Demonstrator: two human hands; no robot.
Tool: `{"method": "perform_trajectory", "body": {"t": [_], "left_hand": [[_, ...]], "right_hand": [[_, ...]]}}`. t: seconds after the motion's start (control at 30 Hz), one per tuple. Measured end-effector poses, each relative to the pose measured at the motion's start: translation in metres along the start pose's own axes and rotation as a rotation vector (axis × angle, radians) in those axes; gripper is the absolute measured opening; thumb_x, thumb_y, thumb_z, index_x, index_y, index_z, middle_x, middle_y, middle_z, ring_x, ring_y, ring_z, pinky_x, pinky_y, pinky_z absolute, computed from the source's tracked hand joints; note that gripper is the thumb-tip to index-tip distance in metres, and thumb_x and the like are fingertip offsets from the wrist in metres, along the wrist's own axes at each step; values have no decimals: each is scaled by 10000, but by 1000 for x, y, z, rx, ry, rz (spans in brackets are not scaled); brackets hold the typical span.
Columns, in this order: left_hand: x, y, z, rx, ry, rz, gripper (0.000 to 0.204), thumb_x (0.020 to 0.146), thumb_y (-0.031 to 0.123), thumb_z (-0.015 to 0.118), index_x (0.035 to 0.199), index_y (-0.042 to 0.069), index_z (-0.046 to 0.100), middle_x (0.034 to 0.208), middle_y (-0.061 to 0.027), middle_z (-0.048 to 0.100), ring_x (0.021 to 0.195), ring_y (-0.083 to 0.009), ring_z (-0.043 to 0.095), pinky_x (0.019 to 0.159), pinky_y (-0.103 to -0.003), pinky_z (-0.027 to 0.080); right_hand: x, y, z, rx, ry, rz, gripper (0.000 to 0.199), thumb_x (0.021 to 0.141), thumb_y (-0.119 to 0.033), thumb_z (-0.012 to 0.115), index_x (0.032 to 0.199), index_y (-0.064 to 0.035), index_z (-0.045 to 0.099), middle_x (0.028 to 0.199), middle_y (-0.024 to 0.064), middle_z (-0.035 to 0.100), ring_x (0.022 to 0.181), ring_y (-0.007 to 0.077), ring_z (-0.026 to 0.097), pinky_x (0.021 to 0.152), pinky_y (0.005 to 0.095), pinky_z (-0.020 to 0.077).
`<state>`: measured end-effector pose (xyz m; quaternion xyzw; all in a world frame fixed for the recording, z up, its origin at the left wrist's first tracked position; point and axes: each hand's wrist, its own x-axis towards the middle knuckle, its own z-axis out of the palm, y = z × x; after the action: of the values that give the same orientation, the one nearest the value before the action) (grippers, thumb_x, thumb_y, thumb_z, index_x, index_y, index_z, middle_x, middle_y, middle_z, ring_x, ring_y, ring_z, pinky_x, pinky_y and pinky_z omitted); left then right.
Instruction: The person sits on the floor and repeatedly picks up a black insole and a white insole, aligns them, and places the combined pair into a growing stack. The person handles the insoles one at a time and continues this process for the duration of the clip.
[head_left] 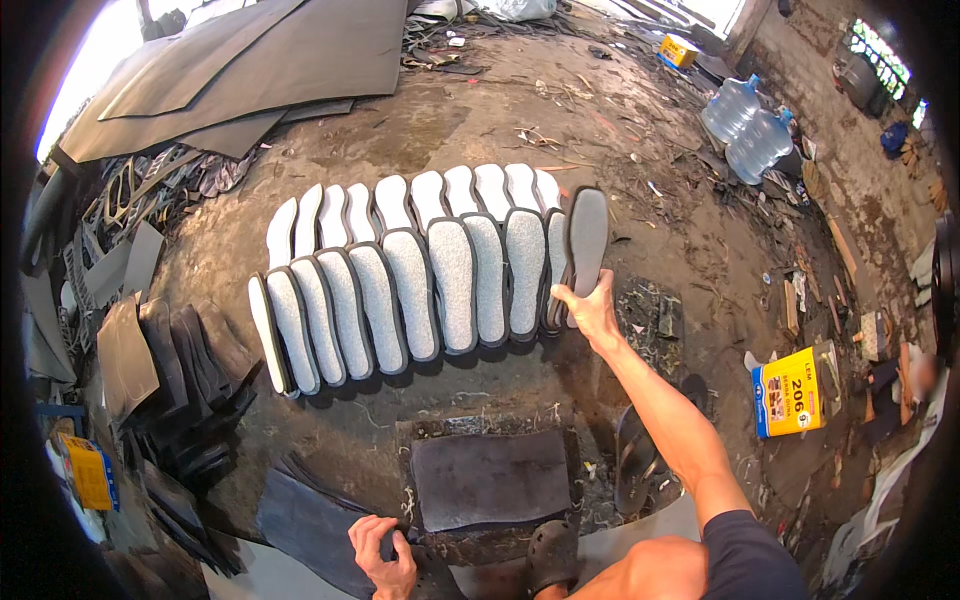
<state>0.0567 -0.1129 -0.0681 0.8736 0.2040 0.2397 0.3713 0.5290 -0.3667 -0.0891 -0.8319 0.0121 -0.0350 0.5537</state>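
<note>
At the right end of two rows of shoe soles, my right hand (594,312) is closed round the lower end of a grey shoe sole (588,232) with a dark edge, held upright. The front row of pale, fuzzy-topped soles (453,280) leans in a line on the ground, and a back row of white soles (394,205) stands behind it. My left hand (382,555) is low in the view, fingers loosely bent, thumb apart, nothing seen in it. It is nearest to a stack of dark sheets (315,520). A dark rectangular sheet (490,480) lies flat before me.
Large sheets (250,65) lie over scraps at the far left. Dark cut pieces (175,350) are piled at left. Yellow cans (795,392) (88,472) stand on both sides. Water bottles (758,145) lie at far right. A sandal (635,460) is beside the flat sheet.
</note>
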Motion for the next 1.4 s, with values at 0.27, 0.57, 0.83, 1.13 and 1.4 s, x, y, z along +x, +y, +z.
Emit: {"method": "perform_trajectory", "body": {"t": [0.27,0.57,0.83,1.13,1.4], "left_hand": [[-7,-27,6,28,-101,13,395,767,17,790,1159,38,742,1152,-145,716,1182,-416,638,1090,-528,493],[-28,-1,-5,20,-276,31,449,780,32,805,1225,46,741,1285,-152,712,1312,-415,602,1154,-533,475],[-35,-2,13,47,-296,121,532,791,51,859,1307,75,732,1355,-138,675,1383,-409,548,1177,-530,465],[-19,28,28,-910,-676,-762,450,1100,219,727,1486,19,612,1356,-173,690,1116,-223,727,956,-389,626],[26,37,40,-958,-534,-687,401,1113,186,704,1477,32,637,1292,-37,753,1115,-123,707,870,-323,637]], "right_hand": [[-68,-41,-76,-166,-146,-35,975,813,-424,983,1463,48,430,1314,222,660,1187,290,671,1037,437,550],[-226,-7,-165,-677,-436,130,831,839,-298,922,1447,-31,422,1294,341,696,1217,528,686,1041,562,552],[-293,65,-236,-844,-257,17,863,803,-198,952,1471,17,450,1421,318,624,1328,500,607,1117,547,505],[-317,-25,-152,565,-261,233,665,1052,-254,788,1616,-53,498,1560,88,563,1413,233,550,1229,415,407],[-351,29,-70,710,-517,382,736,1023,-193,831,1650,-80,462,1539,87,620,1449,215,546,1213,405,454]]}}
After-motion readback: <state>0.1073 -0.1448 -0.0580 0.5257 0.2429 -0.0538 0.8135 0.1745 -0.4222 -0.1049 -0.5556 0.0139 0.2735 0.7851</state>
